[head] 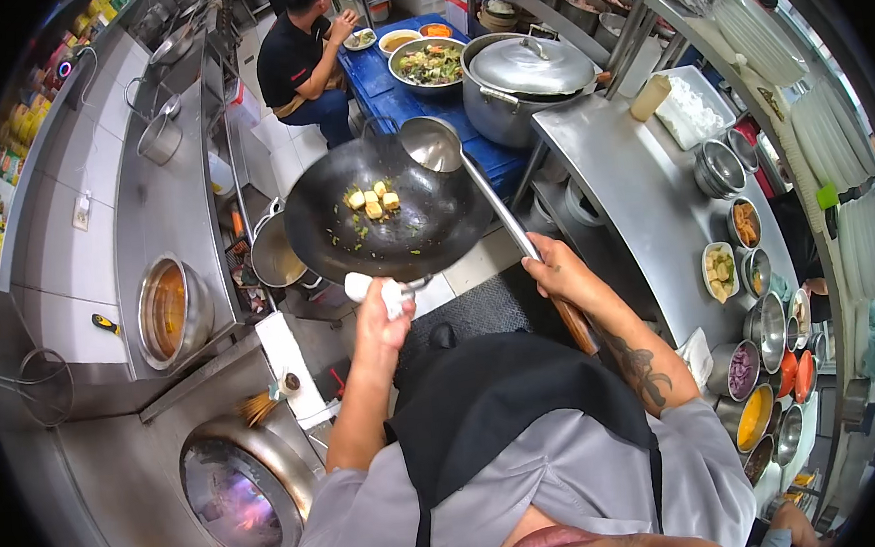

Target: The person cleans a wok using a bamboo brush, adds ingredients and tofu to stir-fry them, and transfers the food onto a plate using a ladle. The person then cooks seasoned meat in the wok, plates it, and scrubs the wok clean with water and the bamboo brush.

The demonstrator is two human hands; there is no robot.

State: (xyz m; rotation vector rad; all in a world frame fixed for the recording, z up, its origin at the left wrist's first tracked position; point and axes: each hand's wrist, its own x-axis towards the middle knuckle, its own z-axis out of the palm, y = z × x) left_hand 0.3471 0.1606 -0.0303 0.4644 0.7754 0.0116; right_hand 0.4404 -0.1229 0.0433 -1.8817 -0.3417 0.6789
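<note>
My left hand [385, 318] grips the handle of a black wok [442, 220], with a white cloth [369, 289] wrapped between palm and handle. The wok hangs in the air over the floor before me. Several pale yellow cubes, possibly tofu, [374, 200] lie in it among chopped green bits. In my right hand [561, 266] is a long metal ladle [500, 213] with a wooden handle end. Its bowl [431, 144] sits over the wok's far right rim; whether it touches the rim I cannot tell.
A lit wok burner [241, 496] glows at lower left. A steel bowl of orange liquid [165, 309] stands on the left counter [124, 240]. Ahead, a seated person [304, 63] eats at a blue table [373, 78] with a large lidded pot [506, 107]. Ingredient bowls line the right counter [612, 180].
</note>
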